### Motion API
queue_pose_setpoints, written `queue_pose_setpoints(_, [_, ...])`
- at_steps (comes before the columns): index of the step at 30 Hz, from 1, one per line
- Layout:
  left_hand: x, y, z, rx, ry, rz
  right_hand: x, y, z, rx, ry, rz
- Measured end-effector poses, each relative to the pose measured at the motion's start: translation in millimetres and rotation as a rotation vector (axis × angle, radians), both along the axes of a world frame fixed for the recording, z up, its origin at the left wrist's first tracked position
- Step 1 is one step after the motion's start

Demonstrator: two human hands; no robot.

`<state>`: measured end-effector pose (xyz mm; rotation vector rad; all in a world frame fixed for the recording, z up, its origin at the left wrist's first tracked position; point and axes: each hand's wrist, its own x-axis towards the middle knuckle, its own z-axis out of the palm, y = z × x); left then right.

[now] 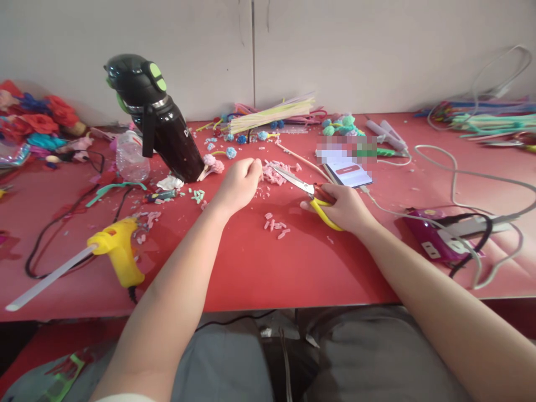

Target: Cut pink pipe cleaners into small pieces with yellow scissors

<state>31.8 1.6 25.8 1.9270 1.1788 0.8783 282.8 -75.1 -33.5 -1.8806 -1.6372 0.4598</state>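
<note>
Many short pink fuzzy pieces [272, 177] may scatter if the right hand [345, 207], gripping yellow-handled metal scissors [309, 188], jerks; left hand [238, 187] pinched together.

L hand [240, 181], R hand [343, 209] & forearms [180, 273]: bare. Pale sleeve edge [125, 398], L side, btm of view. Trousers [224, 363] grey, plain fabric, lightly creased.

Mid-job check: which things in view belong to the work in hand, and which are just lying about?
Apparently in the job:
- scissors, in the right hand
- pink pieces, beside the closed left hand; whether it holds one is hidden

Apparently lying about:
- black bottle
- yellow glue gun
- phone
- pale yellow stems
</note>
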Motion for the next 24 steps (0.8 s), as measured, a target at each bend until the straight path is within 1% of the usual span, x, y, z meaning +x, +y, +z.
queue_pose_setpoints(6, [0.0,0.2,2.1,0.026,0.027,-0.006,-0.4,-0.3,0.9,-0.038,-0.01,-0.009])
queue_pose_setpoints(16, [-0.2,1.6,-1.6,0.014,0.005,-0.035,1.9,2.4,-2.1,-0.025,-0.032,-0.008])
queue_pose_setpoints(24, [-0.7,1.9,-1.8,0.024,0.021,-0.042,3.3,3.1,-3.7,-0.015,-0.043,-0.001])
